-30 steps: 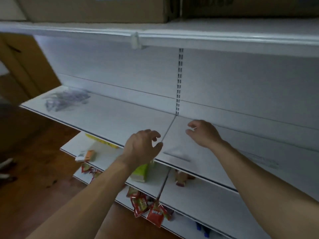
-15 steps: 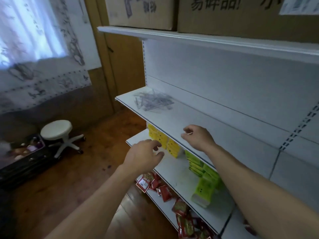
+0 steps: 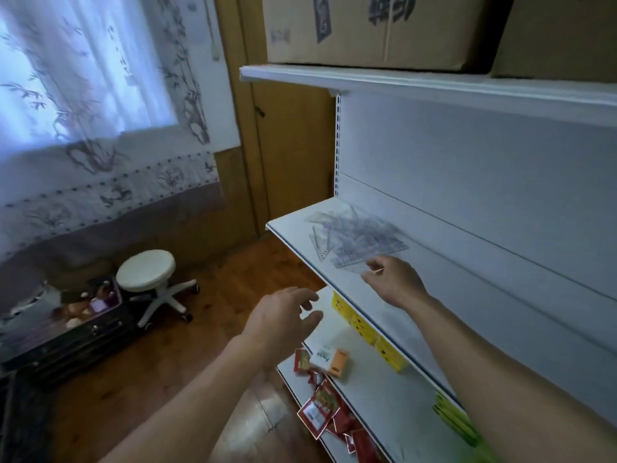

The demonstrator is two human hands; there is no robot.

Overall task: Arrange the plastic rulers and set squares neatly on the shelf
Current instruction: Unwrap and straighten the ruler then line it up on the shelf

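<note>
A loose heap of clear plastic rulers and set squares (image 3: 355, 237) lies at the left end of the white middle shelf (image 3: 400, 315). My right hand (image 3: 395, 280) hovers over the shelf just in front of the heap, fingers loosely curled, fingertips near the closest clear piece; whether they touch it is unclear. My left hand (image 3: 283, 320) hangs in the air in front of the shelf's edge, below and to the left of the heap, fingers spread and holding nothing.
Cardboard boxes (image 3: 374, 28) sit on the top shelf. The lower shelf holds yellow packs (image 3: 364, 325), a white and orange box (image 3: 329, 360) and red packets (image 3: 320, 409). A white stool (image 3: 147, 274) and a dark case (image 3: 66, 325) stand on the wooden floor at left.
The view has swung left along the shelf, so the heap of rulers is now close. My right hand has reached forward to the heap's near edge; the left has followed.
</note>
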